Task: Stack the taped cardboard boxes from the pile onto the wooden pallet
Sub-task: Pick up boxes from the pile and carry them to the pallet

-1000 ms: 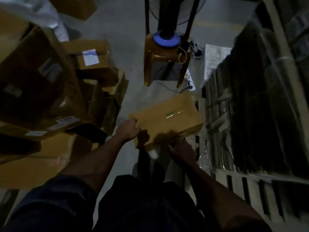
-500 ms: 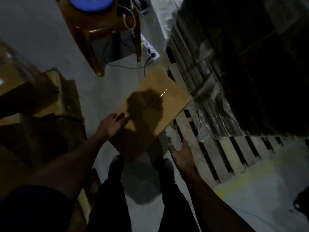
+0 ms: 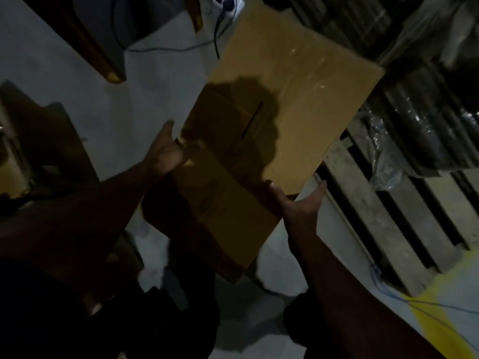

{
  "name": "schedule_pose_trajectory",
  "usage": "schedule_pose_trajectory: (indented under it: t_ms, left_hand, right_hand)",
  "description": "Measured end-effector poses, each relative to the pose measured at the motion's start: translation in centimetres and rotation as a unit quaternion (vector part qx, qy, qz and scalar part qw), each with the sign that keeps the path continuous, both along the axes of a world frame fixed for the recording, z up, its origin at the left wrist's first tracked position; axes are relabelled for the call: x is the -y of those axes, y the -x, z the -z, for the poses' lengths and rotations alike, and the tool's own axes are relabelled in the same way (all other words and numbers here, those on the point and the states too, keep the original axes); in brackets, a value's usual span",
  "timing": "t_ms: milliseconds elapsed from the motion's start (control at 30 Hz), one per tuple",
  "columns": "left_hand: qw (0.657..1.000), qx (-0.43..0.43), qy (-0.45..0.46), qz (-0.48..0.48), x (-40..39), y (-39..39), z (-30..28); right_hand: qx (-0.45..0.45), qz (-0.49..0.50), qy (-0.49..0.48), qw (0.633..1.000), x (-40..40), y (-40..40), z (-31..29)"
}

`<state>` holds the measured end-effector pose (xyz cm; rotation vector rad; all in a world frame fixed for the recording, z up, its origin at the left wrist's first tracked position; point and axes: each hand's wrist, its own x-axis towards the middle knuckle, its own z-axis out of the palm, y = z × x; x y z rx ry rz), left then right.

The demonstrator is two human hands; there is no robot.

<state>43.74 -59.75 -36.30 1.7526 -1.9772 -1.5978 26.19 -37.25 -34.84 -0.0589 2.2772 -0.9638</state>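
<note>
1. Since half a second ago the taped cardboard box (image 3: 282, 104) has come up off the edge of the wooden pallet (image 3: 383, 216) and now fills the middle of the view, tilted, its far corner over the pallet boards and its near corner over the concrete floor (image 3: 145, 99).
2. Grip now: the left hand (image 3: 168, 151) presses flat against the box's left edge, fingers straight; the right hand (image 3: 303, 203) cups the near-right corner from below, palm up, fingers extended rather than wrapped. Neither hand curls round the box — it is carried between two open palms.
3. To do this step well, I would judge that the palms should keep steady inward pressure, since nothing hooks the box if it slips.
4. Level the box before lowering; it sits skewed to the slats.
5. Aim for the bare boards just beside the plastic-wrapped stack (image 3: 414, 120) — set the far edge down first, then slide it square.
6. Mind the cable (image 3: 168, 49) on the floor and the chair leg (image 3: 103, 60) to the left.
</note>
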Motion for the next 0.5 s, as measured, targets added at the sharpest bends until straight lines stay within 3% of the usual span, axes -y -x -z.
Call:
schedule_pose_trajectory:
  t_ms: [100, 300, 500]
  left_hand:
    - [0.998, -0.021, -0.064, -0.008, 1.1, 0.6, 1.7]
    - [0.998, -0.009, -0.062, -0.014, 2.2, 1.2, 2.9]
    - [0.998, 0.057, -0.021, -0.026, -0.7, 1.7, -0.2]
  right_hand:
    - [0.007, 0.027, 0.041, 0.999, 0.7, -0.5, 2.3]
    - [-0.003, 0.063, 0.100, 0.993, 1.0, -1.2, 4.0]
    - [0.001, 0.064, 0.118, 0.991, -0.2, -0.5, 1.4]
